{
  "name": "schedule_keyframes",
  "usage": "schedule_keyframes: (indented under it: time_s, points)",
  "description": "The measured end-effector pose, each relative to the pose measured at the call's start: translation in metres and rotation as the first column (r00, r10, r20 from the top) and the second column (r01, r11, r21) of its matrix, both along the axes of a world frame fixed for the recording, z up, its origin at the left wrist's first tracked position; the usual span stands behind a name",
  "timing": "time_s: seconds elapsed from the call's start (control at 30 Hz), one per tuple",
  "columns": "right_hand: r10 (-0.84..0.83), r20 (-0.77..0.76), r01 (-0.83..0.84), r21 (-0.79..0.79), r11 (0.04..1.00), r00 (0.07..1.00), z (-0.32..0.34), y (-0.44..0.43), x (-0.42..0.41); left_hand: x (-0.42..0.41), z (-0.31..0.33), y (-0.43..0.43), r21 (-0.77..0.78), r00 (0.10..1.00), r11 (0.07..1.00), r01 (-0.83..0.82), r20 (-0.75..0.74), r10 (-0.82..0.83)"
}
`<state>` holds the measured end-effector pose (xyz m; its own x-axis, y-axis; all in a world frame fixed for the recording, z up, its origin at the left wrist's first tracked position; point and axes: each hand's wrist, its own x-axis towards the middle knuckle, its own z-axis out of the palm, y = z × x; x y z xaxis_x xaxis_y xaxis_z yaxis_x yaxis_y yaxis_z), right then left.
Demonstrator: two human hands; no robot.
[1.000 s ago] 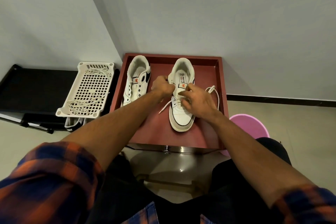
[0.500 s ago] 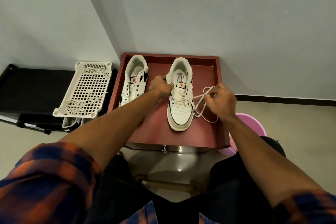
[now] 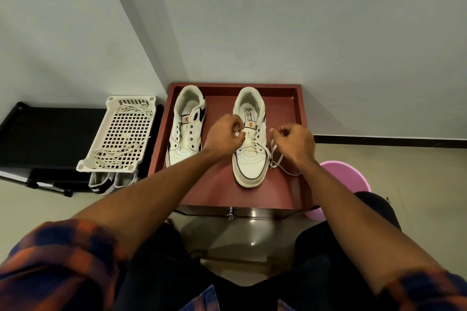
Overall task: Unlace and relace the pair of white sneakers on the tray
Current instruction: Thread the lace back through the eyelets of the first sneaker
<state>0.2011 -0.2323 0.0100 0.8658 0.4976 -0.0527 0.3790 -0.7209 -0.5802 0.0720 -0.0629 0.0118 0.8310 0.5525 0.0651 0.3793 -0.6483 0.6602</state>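
Head view. Dark red tray point(image 3: 301, 118) on a low stand, pushed up to the wall. Two white sneakers inside, toes toward the camera, well apart. Unlaced sneaker point(image 3: 185, 145) at tray's left side, eyelets bare. Partly laced sneaker point(image 3: 249, 169) right of centre, lace point(image 3: 276, 159) crossing only the lower eyelets.

Left hand point(image 3: 223, 135) at the upper eyelets on that sneaker's left edge, fingers curled in tight; cannot tell what is pinched. Right hand point(image 3: 295, 141) just beside the sneaker's right edge, thumb and fingertips pinching the lace, slack looping down onto the tray floor. Plaid sleeves rolled up both forearms.

White perforated basket point(image 3: 101, 156) left of the tray, on a black rack point(image 3: 50, 134), loose laces point(image 3: 121, 153) lying in it. Dark shoes point(image 3: 101, 183) under the basket. Pink bucket point(image 3: 350, 177) on the floor behind the right forearm.
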Motion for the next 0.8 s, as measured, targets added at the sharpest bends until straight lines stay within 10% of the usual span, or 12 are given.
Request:
schedule_keyframes:
  time_s: [0.23,0.53,0.8]
  points:
    - [0.128,-0.197,-0.159,-0.150,0.976,0.972,0.013,0.039,-0.009,-0.001,-0.003,-0.011,0.133,0.924,0.963,0.233,-0.339,-0.176]
    - [0.356,0.002,-0.356,-0.005,0.935,0.935,0.001,0.015,-0.017,0.006,-0.010,-0.017,0.010,0.970,0.997,0.078,-0.232,-0.074]
    - [0.355,0.240,-0.308,-0.212,0.927,0.903,-0.010,0.022,-0.043,0.005,-0.008,-0.015,0.075,0.963,0.987,0.141,-0.242,-0.119]
